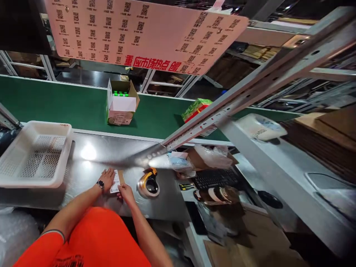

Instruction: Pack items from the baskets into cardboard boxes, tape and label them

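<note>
A small, flat brown cardboard packet with a white printed label lies on the metal table in front of me. My left hand, a watch on its wrist, rests flat with fingers stretched out along the label's left edge. On the other side, my right hand has its fingers bent around the packet's lower right edge, partly hiding it. A tape dispenser with a wide roll of clear tape stands just right of my right hand.
A white plastic basket stands at left. Behind the metal table, a green conveyor carries an open carton of green-capped bottles and a green-red package. A slanted metal post crosses at right, near a keyboard.
</note>
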`<state>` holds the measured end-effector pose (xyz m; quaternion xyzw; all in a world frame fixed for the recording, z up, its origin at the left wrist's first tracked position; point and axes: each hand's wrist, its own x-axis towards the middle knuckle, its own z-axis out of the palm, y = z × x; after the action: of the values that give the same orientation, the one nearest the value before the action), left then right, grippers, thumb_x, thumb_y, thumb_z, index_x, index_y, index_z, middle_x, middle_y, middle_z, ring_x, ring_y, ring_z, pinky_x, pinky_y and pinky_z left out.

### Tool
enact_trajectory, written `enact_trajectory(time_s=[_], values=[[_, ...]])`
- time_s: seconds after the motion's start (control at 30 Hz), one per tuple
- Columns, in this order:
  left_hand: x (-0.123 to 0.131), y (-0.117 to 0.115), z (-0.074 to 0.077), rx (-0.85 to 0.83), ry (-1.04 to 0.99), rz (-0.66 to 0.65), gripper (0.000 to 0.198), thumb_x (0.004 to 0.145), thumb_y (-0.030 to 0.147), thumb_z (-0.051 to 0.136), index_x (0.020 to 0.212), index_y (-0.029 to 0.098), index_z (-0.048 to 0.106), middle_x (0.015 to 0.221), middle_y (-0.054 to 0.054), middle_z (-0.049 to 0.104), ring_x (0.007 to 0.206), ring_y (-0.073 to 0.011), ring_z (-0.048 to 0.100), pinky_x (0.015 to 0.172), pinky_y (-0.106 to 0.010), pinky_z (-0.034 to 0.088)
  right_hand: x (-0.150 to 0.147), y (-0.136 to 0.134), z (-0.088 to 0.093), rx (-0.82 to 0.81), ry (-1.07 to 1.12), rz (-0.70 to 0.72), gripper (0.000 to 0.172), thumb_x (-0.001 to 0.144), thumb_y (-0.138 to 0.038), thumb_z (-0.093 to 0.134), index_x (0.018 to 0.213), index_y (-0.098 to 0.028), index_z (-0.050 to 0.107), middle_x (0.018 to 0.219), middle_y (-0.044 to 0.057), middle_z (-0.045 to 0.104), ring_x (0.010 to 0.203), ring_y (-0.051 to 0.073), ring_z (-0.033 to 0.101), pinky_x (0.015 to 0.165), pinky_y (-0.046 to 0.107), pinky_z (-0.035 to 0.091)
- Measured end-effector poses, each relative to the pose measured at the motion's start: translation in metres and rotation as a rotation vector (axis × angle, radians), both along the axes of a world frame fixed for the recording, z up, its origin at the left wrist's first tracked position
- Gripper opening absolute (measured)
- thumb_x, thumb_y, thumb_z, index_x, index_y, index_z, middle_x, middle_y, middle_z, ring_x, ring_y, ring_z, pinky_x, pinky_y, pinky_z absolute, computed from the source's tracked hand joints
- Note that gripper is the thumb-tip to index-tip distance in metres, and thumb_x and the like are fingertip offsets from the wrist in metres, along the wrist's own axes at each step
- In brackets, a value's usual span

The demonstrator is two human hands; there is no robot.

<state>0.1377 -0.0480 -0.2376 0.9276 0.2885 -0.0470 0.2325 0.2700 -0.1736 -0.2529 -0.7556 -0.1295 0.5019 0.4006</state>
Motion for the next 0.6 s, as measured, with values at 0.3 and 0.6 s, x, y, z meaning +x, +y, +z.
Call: enact_trajectory(time_s=[0.3, 0.6], values=[[-0.007, -0.008, -0.006, 0.049, 0.058, -0.034, 0.079, 0.105, 0.045, 0.057, 0.174, 0.009, 0.041, 0.178, -0.026, 0.045, 0.162, -0.0438, 0.042, 0.135, -0.061, 0.029, 0.009, -0.009, -0.022, -0.042, 0.112, 0.067, 0.022, 0.091, -0.035, 0.08, 0.081, -0.019, 0.068, 0.056, -0.003, 0.068, 0.044, 0.012, 0.059, 0.042, 0.018, 0.04], [0.016, -0.01, 0.0, 0.034, 0.134, 0.074, 0.099, 0.084, 0.046, 0.076, 0.172, 0.012, 0.046, 0.155, -0.029, 0.062, 0.135, -0.0487, 0.059, 0.111, -0.059, 0.044, 0.021, -0.011, -0.038, -0.013, 0.093, -0.031, 0.044, 0.08, -0.05, 0.087, 0.063, -0.025, 0.055, 0.049, -0.002, 0.06, 0.041, 0.016, 0.057, 0.04, 0.022, 0.037]])
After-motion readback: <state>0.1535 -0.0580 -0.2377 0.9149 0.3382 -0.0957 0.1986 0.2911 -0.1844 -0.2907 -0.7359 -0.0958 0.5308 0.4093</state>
